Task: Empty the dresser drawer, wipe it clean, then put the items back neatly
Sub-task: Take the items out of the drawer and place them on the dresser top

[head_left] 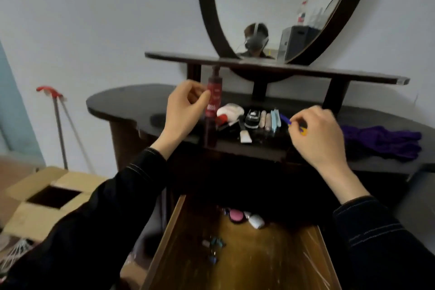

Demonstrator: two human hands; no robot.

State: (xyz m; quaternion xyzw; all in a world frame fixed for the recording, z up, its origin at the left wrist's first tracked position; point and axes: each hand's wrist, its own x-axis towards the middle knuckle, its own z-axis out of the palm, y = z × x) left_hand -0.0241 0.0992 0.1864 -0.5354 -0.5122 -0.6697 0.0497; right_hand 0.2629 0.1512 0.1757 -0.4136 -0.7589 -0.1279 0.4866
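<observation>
The drawer (pixel 164 231) hangs open right under my view. Its wooden floor is mostly bare, but it isn't empty. I count one round pink compact (pixel 234 214), one small white case (pixel 256 222) touching it, and a scatter of tiny teal and blue bits (pixel 216 242) too blurred to number.

So I judge the emptying step is in hand, with wiping not yet begun. My right hand (pixel 315 134) pinches one blue stick (pixel 286 119) with a yellow end, held just above the tabletop (pixel 129 101) at the right end of a row of things. My left hand (pixel 183 106) has its fingers curled, thumb tip against one tall red bottle (pixel 213 101) that stands upright on the tabletop. I cannot tell whether it grips the bottle or only touches it.

Between the two hands lies the row: a white-and-red piece (pixel 229 113), a black-and-white case (pixel 251 117), a white tube (pixel 246 136) and a few slim sticks — roughly six or seven in all, the blur forbids an exact count.

One purple cloth (pixel 381 141) lies crumpled at the right of the tabletop, near for the wipe.

The next move, as I see it, calls for laying the stick down beside the row, then reaching low for the compact and case — the tiny bits will need careful pinching.
</observation>
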